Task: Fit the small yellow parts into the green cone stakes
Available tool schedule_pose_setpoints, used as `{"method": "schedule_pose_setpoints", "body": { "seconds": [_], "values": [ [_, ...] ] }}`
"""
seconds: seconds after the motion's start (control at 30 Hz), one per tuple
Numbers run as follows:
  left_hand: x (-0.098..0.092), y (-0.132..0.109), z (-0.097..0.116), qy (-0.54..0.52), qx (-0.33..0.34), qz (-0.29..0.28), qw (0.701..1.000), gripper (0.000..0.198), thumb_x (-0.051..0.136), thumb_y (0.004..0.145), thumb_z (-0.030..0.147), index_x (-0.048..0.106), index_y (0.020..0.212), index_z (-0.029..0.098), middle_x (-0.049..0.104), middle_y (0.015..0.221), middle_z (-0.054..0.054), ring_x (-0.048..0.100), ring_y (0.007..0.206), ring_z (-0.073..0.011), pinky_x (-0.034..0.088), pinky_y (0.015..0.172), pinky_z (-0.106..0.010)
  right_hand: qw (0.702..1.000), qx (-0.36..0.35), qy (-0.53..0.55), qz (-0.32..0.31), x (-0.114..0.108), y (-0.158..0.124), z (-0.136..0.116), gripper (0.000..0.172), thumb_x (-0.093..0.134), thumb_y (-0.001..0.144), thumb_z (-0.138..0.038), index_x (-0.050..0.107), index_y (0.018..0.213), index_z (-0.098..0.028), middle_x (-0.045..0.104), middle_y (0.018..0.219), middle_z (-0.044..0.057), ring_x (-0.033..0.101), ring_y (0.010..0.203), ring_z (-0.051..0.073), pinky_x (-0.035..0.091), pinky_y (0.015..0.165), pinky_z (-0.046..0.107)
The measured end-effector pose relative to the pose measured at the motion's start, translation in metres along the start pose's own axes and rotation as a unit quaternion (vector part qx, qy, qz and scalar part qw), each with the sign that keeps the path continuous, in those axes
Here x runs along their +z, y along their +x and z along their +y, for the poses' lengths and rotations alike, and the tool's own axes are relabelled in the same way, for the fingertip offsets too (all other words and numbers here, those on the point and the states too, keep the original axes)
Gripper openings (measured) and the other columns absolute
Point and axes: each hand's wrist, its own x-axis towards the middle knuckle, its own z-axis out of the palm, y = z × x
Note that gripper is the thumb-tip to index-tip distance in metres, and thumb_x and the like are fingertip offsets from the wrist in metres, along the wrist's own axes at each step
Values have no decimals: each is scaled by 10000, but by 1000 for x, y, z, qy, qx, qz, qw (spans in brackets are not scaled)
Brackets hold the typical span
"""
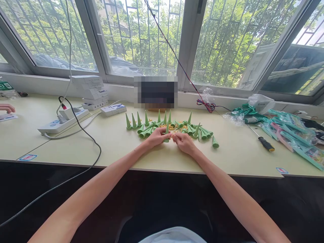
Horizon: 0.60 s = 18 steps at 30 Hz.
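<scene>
My left hand (158,136) is closed round a green cone (167,130) that stands upright with its tip up. Close beside it on the right, my right hand (182,141) pinches a small yellow-orange piece (173,135) near the cone. Behind both hands lies a pile of green cones (149,130) with small yellow pieces (164,127) scattered among them. Several cones stand upright in a loose row at the back and left, such as one cone (128,122). Another cone (215,142) lies at the right end.
A power strip (63,122), cables and stacked white boxes (92,89) are on the left. A dark, pixelated screen (158,92) stands behind the cones. To the right are a screwdriver (265,143) and bagged green items (296,130). Another person's hand (7,108) shows at far left.
</scene>
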Motion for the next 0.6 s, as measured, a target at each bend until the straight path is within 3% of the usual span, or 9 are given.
{"method": "schedule_pose_setpoints", "body": {
  "seconds": [0.23, 0.6],
  "values": [
    [1, 1, 0, -10, -19, 35, 999, 419, 684, 736, 530, 643, 820, 122, 548, 706, -23, 384, 529, -58, 295, 410, -158, 998, 5, 60, 15, 0, 1, 1, 276, 507, 901, -462, 581, 882, -197, 644, 841, 30, 513, 564, 115, 409, 572, 255],
    [1, 3, -4, -110, -48, 8, 993, 462, 652, 767, 589, 526, 719, 148, 379, 579, 49, 234, 435, -27, 212, 403, -193, 998, 13, 57, 36, 1, 1, 3, 252, 521, 890, -436, 575, 835, -196, 649, 855, 46, 565, 652, 144, 435, 583, 266]
  ]
}}
